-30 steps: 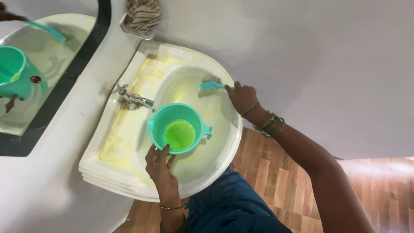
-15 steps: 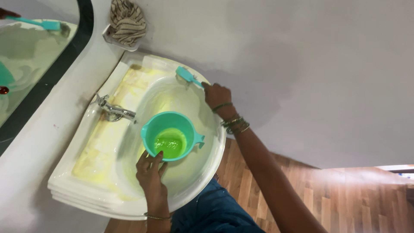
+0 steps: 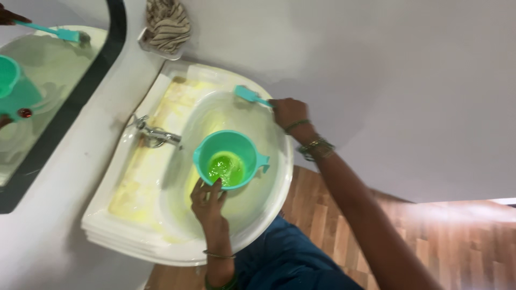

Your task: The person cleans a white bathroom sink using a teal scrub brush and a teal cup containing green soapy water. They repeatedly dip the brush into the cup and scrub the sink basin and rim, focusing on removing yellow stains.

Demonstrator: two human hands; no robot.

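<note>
My left hand (image 3: 208,203) grips the near rim of a teal plastic mug (image 3: 231,159) holding bright green liquid, raised over the bowl of a white wash basin (image 3: 271,198). My right hand (image 3: 288,113) holds a teal brush (image 3: 248,94) by its handle, the bristled head pressed on the basin's far right rim. Yellow-green stains cover the basin's ledge and bowl.
A chrome tap (image 3: 155,135) stands on the basin's left ledge. A striped cloth (image 3: 167,24) lies in a small holder on the wall above. A mirror (image 3: 37,91) at left reflects the mug and brush. Wooden floor (image 3: 462,247) lies at the lower right.
My right hand carried the brush from inside the bowl up to the far rim and keeps it there. The mug stays held over the bowl; the camera view shifted slightly.
</note>
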